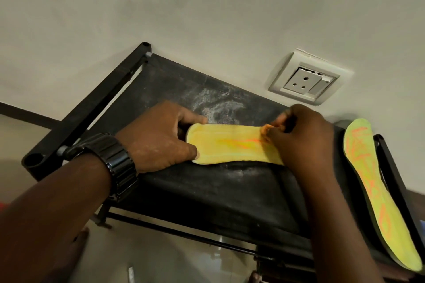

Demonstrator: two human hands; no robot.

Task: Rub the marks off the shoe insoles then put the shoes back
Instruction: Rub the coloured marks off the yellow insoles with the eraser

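Note:
A yellow insole (pixel 232 145) with faint orange marks lies flat on the black fabric top of a shoe rack (pixel 207 190). My left hand (pixel 158 135) presses down on its left end, thumb and fingers around the heel. My right hand (pixel 301 135) is closed on a small orange-stained wad, maybe a cloth or eraser (pixel 266 130), pressed against the insole's right part. A second yellow-green insole (pixel 377 188) covered with orange scribbles lies on the rack's right end. No shoes are visible.
The rack stands against a pale wall with a white power socket (pixel 305 80) just above it. Dusty white smears (pixel 218 105) mark the fabric behind the insole. A black watch (pixel 115 163) sits on my left wrist. Tiled floor (pixel 161 259) shows below.

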